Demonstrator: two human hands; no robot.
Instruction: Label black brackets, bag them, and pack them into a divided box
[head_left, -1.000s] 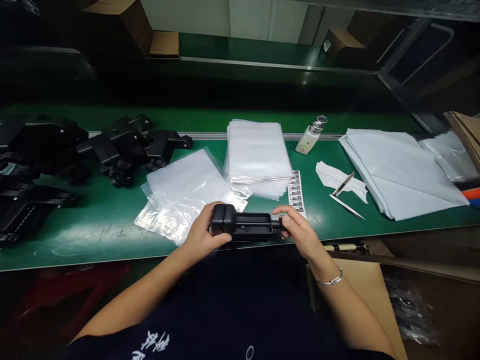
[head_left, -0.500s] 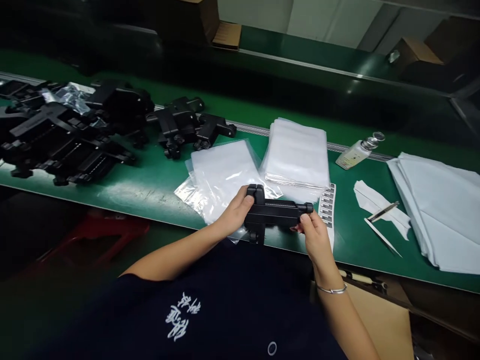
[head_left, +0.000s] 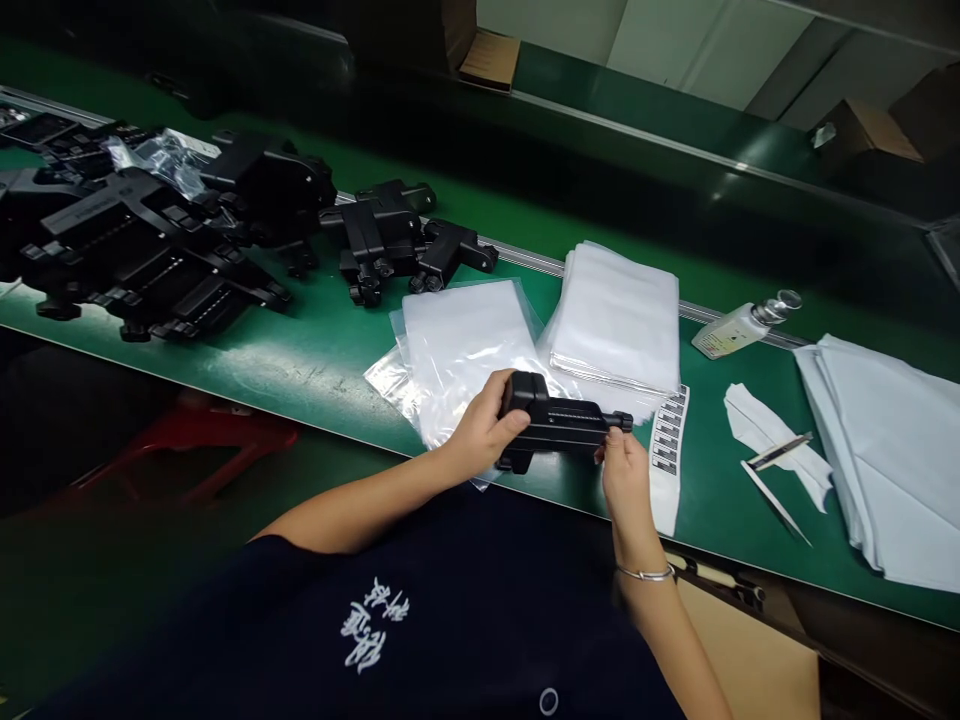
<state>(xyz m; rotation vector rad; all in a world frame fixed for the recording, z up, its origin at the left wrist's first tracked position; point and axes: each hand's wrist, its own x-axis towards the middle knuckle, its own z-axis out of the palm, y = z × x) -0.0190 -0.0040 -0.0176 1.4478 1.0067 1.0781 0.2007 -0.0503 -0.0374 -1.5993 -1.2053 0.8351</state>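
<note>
Fingers closed, my left hand [head_left: 478,432] steadied the black bracket [head_left: 566,430], right hand [head_left: 628,478] pinching its knob [head_left: 622,421]; any next turn seemingly needed both.

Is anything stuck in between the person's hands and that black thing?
Nothing that I can see. The left hand grips the thick end of the black device directly, and the right hand holds its thin, knobbed end. The plastic bags lie beyond them on the green table, not in between.
</note>
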